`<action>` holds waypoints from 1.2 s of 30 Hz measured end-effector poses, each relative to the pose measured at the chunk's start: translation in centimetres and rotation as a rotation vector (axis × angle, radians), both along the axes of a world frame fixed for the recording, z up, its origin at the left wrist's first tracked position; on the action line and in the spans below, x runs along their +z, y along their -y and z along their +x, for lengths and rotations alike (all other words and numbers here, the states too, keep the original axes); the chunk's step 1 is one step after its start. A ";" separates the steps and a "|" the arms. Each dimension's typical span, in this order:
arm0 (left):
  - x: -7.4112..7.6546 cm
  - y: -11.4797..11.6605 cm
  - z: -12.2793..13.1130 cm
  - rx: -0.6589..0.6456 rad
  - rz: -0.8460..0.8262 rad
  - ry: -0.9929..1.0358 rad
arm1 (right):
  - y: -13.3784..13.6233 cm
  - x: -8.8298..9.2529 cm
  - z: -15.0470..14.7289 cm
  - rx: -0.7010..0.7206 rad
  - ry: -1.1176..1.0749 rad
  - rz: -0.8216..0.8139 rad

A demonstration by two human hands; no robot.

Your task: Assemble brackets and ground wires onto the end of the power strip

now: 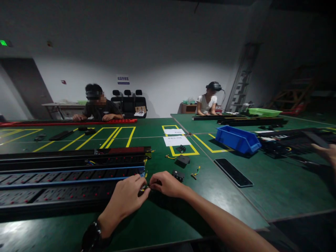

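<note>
My left hand [128,192] is closed in a pinch at the right end of the nearest long black strip [70,194], which carries rows of sockets with red dots. Facing it, my right hand [168,183] has thumb and forefinger pressed together, almost touching the left fingertips. A tiny dark and yellowish bit shows between the hands; the fingers cover most of it. Behind lies a blue-edged strip [78,180] with yellow-green wire at its end. Beside my right hand sit a small black block [178,175], a black cover [182,160] and a short yellow-green wire [195,173].
A phone [233,172] and a blue bin [237,139] are to the right on the green table [210,199]. White papers [177,141] lie ahead. Two people work across the table; another person's hand [325,152] reaches in at the right edge.
</note>
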State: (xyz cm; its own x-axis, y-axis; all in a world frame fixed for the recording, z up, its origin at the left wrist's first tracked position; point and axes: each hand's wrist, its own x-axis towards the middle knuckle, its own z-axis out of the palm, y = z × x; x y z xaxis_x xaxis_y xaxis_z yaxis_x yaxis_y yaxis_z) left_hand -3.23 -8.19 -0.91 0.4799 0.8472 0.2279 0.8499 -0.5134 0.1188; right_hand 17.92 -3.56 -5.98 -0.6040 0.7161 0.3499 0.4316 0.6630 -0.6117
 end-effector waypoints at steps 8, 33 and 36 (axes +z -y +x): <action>-1.8 1.0 0.3 0.107 0.080 -0.016 | 0.2 0.2 -0.1 -0.009 0.018 0.024; -3.3 1.1 1.0 0.114 0.292 0.031 | 0.8 0.9 0.2 -0.061 0.175 0.124; -3.3 1.1 1.1 0.121 0.294 0.023 | 0.6 1.2 0.4 -0.048 0.187 0.117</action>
